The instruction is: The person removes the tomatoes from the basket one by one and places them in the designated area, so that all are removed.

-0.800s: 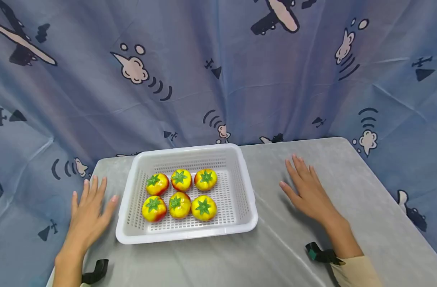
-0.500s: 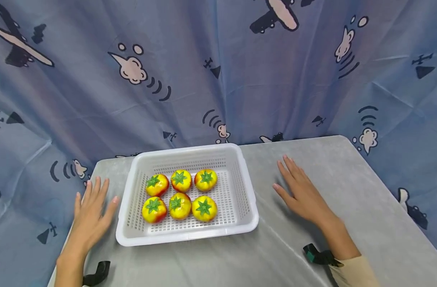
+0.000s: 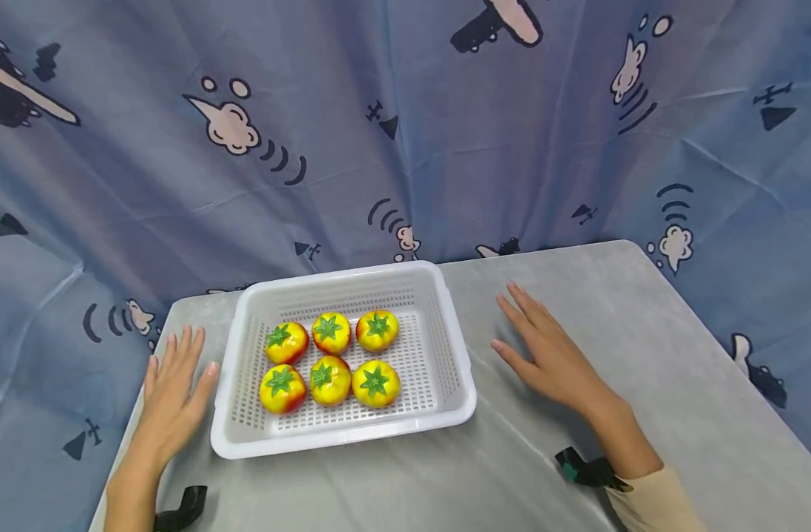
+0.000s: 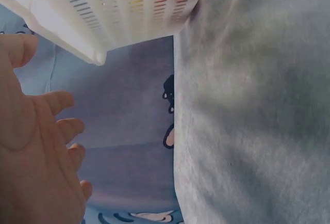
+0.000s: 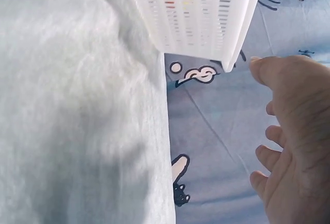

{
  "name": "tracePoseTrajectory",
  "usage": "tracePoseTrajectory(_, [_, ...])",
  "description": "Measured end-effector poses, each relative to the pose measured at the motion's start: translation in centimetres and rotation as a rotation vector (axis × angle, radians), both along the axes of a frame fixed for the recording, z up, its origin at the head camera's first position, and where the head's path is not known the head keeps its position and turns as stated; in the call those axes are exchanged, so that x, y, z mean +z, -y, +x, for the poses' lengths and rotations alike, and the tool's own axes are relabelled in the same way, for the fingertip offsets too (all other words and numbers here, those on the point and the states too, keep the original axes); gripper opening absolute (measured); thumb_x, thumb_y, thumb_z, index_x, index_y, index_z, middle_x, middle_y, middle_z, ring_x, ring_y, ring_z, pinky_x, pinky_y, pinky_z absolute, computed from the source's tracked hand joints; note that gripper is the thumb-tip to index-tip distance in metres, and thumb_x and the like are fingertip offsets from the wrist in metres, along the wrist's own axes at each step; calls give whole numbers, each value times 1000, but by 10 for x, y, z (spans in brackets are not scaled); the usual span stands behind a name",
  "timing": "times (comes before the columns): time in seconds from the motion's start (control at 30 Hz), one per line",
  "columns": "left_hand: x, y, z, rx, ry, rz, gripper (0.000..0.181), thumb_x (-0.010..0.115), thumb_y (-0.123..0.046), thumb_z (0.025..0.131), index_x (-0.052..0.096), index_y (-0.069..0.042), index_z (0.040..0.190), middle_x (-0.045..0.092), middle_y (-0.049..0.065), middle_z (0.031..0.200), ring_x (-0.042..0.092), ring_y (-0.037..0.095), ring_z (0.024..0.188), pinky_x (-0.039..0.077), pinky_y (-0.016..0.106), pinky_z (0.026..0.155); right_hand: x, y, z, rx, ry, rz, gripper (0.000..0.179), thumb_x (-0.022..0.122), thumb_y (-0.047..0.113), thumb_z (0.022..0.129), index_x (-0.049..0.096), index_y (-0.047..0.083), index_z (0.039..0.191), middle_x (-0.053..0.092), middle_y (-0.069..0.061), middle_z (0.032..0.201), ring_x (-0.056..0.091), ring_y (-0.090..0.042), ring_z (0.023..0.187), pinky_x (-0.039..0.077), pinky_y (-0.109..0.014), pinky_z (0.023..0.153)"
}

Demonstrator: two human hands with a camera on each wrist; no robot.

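Note:
A white perforated plastic basket [image 3: 352,435] stands on the grey-covered table. Inside it sit several glossy yellow-and-red fruits [image 3: 331,380] with green star-shaped tops, like persimmons or tomatoes, in two rows toward the left. My left hand [image 3: 168,414] is just beside the basket's left side, fingers extended and thumb apart, holding nothing. To the right of the basket, with a wider gap, my right hand [image 3: 554,358] has its fingers extended and also holds nothing. Both wrist views show the basket wall [image 4: 139,7] ahead of the hand, apart from the fingers.
A blue curtain [image 3: 352,148] printed with planes and clouds hangs behind and beside the table. The grey table cover [image 3: 392,488] extends in front of the basket and to its right. Black wrist mounts [image 3: 588,469] sit at both wrists.
My right hand has moved left, closer to the basket. The left hand has shifted slightly right toward it. The head view has turned a little; basket and fruits stay put on the table.

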State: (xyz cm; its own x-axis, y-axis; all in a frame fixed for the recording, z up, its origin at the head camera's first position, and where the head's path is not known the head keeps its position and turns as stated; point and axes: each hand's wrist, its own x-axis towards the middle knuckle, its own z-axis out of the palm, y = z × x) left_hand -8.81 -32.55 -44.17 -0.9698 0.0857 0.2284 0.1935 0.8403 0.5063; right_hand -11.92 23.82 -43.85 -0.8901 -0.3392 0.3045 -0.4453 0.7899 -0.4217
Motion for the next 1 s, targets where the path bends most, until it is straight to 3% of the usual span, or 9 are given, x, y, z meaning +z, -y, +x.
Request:
tracePoseTrajectory(0.13, [5,-2,2,6,-2,35,66,43,-33,112,19,-12,170,12,22,177,-1,40,167,-11,60,132,5,7,-3,27,11,-21,76,71,29,102,33,15,167,22,-11,178,28,-41,161,33,-68,121])
tracePoseTrajectory(0.3, [12,-8,1,18,-9,90,68,50,-32,111,22,-16,170,19,22,176,8,46,165,4,71,129,11,13,-5,45,38,-55,75,72,29,101,36,17,166,25,-11,176,35,-42,157,39,-69,116])
tracePoseTrajectory(0.43, [14,-15,-1,27,46,141,73,58,-33,108,22,-22,170,24,23,174,21,54,159,20,80,119,18,17,-4,56,60,-66,73,71,30,102,38,18,165,30,-12,173,38,-42,155,42,-68,114])
tracePoseTrajectory(0.6, [11,-22,-3,30,100,140,77,64,-33,106,23,-22,170,30,27,171,32,60,151,29,82,111,28,25,-3,86,90,-81,70,70,31,103,39,20,165,34,-12,171,41,-42,154,44,-68,113])
tracePoseTrajectory(0.8, [12,-25,-4,12,57,162,75,66,-27,105,27,-15,168,38,28,166,42,58,145,38,74,111,44,39,-9,163,82,-113,67,70,26,103,42,16,163,38,-11,169,43,-37,154,44,-64,115])
tracePoseTrajectory(1.0, [8,-26,-4,-25,50,183,75,68,-24,104,30,-11,167,43,26,163,48,49,144,42,64,108,53,52,-9,195,161,-109,66,69,30,104,42,16,163,38,-10,169,45,-35,153,46,-62,115])
